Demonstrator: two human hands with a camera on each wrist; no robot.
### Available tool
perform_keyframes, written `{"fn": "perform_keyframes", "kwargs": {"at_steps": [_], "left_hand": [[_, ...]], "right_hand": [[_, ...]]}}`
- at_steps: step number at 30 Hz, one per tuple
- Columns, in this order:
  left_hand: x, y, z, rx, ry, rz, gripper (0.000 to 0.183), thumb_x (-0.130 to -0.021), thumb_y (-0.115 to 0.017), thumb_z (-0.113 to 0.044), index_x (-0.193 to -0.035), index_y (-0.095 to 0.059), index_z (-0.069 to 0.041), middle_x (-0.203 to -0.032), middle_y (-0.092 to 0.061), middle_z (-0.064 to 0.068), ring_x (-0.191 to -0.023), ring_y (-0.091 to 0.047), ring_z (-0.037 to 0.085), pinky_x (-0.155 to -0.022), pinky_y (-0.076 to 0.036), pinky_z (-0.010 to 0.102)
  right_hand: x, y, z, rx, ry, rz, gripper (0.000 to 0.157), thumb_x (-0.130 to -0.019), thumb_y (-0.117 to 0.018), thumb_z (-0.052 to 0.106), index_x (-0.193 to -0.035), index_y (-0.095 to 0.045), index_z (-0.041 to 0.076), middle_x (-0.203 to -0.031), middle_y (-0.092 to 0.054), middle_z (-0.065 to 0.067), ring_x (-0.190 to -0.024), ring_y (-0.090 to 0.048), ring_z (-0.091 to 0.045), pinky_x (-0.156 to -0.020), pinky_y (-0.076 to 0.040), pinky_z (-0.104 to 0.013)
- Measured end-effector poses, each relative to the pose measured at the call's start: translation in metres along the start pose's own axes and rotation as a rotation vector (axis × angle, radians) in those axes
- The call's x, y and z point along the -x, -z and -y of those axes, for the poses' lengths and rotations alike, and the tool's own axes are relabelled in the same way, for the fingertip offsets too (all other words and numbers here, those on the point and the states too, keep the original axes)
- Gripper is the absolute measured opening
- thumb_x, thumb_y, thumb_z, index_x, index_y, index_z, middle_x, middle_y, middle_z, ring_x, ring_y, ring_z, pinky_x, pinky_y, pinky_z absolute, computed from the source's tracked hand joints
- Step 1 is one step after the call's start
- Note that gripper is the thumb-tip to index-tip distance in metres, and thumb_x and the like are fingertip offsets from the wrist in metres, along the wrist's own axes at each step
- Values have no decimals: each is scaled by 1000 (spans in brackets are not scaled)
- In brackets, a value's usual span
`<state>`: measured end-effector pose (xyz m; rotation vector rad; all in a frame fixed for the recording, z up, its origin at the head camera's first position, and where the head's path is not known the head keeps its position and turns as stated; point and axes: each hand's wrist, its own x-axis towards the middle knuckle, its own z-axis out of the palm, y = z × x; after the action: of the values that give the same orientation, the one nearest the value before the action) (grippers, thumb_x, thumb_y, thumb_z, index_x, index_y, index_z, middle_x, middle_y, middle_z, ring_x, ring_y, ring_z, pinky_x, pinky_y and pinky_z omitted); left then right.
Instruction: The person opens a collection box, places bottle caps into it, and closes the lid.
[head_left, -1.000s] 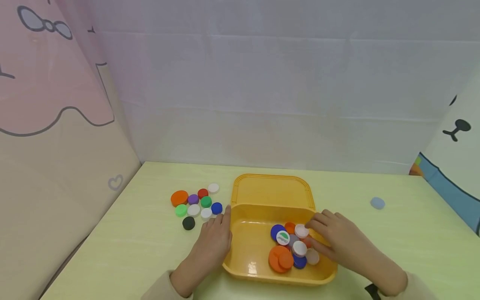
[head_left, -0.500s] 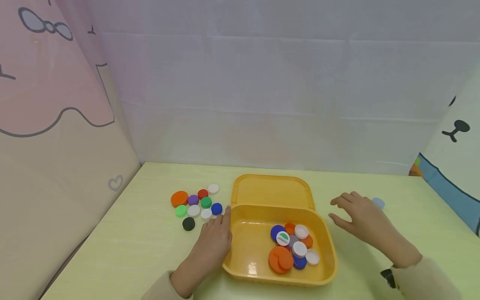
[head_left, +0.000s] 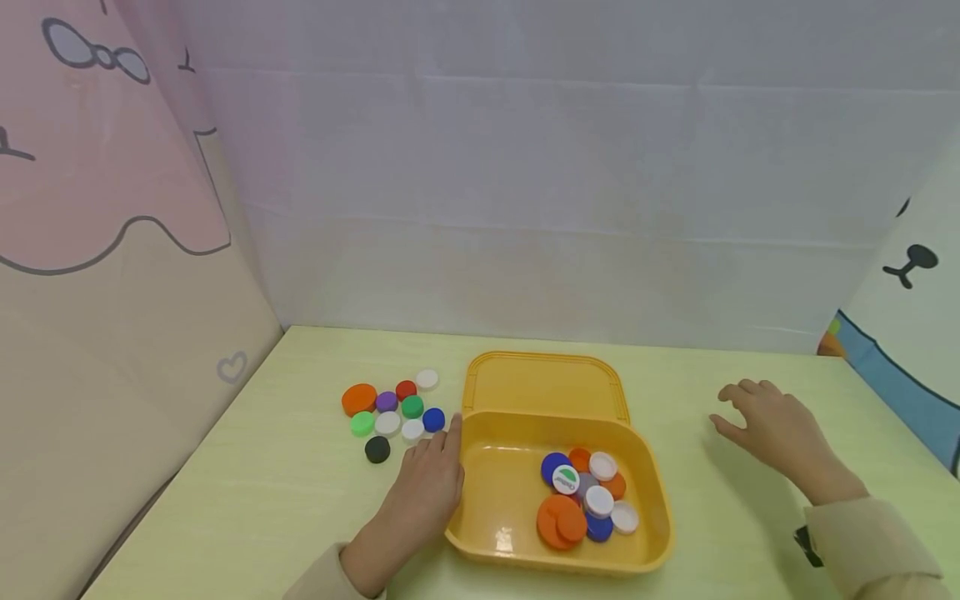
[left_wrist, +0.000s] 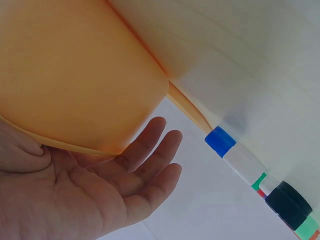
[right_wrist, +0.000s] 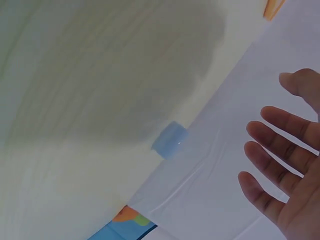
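Observation:
A yellow plastic box point(head_left: 495, 475) stands in front of me, several coloured bottle caps point(head_left: 600, 501) heaped in its right half. My left hand point(head_left: 423, 483) rests against its left wall, the index finger straight along the rim. In the left wrist view, the other fingers point(left_wrist: 145, 175) stretch out loosely beside the box. Right of the box my right hand point(head_left: 780, 433) hovers above the table, holding nothing, fingers spread and slightly bent. A light blue cap point(right_wrist: 170, 140) lies on the table by that hand in the right wrist view; the hand hides it in the head view.
Several more caps, among them an orange one point(head_left: 359, 400) and a black one point(head_left: 377, 450), lie grouped on the table left of the box. Behind the box is a flat yellow lid point(head_left: 543, 383). A pale cloth point(head_left: 540, 208) hangs along the table's back edge.
My right hand has left the caps in the box and moved rightward over the table, now covering the light blue cap from the head camera. The left hand stays put.

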<state>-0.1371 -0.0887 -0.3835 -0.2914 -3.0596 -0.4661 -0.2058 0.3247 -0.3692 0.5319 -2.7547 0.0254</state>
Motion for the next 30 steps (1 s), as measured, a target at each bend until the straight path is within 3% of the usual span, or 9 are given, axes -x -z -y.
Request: {"fn": "perform_keyframes", "kwargs": {"at_steps": [6, 17, 30], "left_hand": [[0, -1, 0, 4, 1, 2, 52, -93, -44, -16, -141, -30, -2, -119, -54, 14, -101, -50, 29, -95, -39, 44], [-1, -2, 1, 9, 6, 11, 53, -93, -44, -17, -141, -29, -3, -119, -54, 14, -101, -49, 28, -96, -38, 44], [-1, -4, 2, -6, -5, -7, 53, -92, -45, -16, -141, -30, -3, -119, -54, 14, -101, -50, 28, -94, -39, 44]], "right_hand": [[4, -7, -22, 17, -88, 113, 37, -76, -69, 26, -97, -61, -4, -89, -61, -21, -76, -55, -37, -55, -45, -47], [3, -11, -45, 23, -155, 222, 43, -81, -60, 24, -107, -55, -11, -102, -56, -33, -88, -51, -49, -61, -44, -54], [3, -19, -64, -44, -239, 345, 47, -83, -58, 29, -103, -54, -13, -89, -56, -27, -75, -52, -41, -52, -43, -48]]}}
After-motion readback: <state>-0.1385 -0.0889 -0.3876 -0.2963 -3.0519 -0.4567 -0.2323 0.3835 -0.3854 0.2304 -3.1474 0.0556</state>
